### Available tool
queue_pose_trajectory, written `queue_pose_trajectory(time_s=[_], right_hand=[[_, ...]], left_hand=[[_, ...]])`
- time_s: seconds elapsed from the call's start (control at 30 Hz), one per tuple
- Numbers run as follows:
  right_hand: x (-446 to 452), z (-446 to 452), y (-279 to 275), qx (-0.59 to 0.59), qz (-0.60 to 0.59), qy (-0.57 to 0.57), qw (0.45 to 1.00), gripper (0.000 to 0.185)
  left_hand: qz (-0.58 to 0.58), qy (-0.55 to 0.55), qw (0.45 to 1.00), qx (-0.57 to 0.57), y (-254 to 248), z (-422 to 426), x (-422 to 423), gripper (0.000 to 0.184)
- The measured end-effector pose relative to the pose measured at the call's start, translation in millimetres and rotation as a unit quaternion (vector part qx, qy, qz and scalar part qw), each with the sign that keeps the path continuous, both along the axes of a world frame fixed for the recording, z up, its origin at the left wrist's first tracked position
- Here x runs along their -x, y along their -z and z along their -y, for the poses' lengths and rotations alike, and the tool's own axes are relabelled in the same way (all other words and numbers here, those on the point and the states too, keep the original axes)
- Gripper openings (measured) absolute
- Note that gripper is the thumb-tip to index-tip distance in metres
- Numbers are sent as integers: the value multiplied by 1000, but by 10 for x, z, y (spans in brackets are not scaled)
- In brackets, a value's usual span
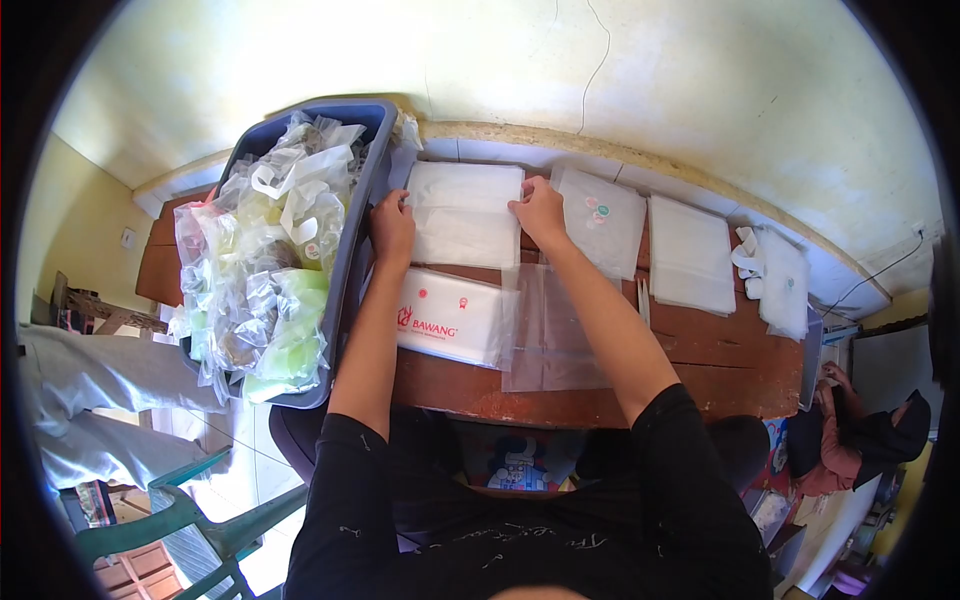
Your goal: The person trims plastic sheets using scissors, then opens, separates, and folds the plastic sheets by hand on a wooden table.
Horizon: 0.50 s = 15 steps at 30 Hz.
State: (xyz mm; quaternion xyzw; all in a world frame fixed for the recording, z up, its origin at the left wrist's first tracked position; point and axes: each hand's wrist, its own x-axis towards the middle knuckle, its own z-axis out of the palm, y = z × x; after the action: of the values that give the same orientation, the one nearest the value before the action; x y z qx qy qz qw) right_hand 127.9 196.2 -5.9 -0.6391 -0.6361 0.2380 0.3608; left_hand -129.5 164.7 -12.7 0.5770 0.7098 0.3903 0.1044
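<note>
A neat stack of clear plastic bags [465,236] lies on the table between my hands. My left hand [392,230] is closed at the stack's left edge, close beside the bin. At the opposite edge, my right hand [541,213] has its thumb and fingers bent around the side of the stack. Nearer to me is a white printed pack [440,325] with red "BAWANG" lettering. A loose transparent bag [560,345] lies flat beneath my right forearm and overlaps the pack's right end.
A grey-blue bin [375,135] at left is heaped with filled plastic bags [265,260]. Along the wooden table [710,375] to the right lie a bag stack with round stickers [603,215], a plain stack [690,255] and a wrapped bundle [780,280]. A green chair [190,515] stands lower left; another person [850,440] sits at right.
</note>
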Motion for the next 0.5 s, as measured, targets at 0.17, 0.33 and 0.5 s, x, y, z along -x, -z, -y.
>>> queue_pose_trajectory(time_s=[0.17, 0.33, 0.5], right_hand=[[-113, 159, -264, 8, -9, -18, 1000, 37], [-647, 634, -632, 17, -21, -123, 992, 32], [-1403, 1369, -793, 89, 64, -161, 981, 31]], left_hand=[[-28, -4, 999, -37, -22, 52, -37, 26], [-66, 11, 994, -87, -183, 235, -148, 29], [-25, 160, 984, -81, -472, 564, -636, 29]])
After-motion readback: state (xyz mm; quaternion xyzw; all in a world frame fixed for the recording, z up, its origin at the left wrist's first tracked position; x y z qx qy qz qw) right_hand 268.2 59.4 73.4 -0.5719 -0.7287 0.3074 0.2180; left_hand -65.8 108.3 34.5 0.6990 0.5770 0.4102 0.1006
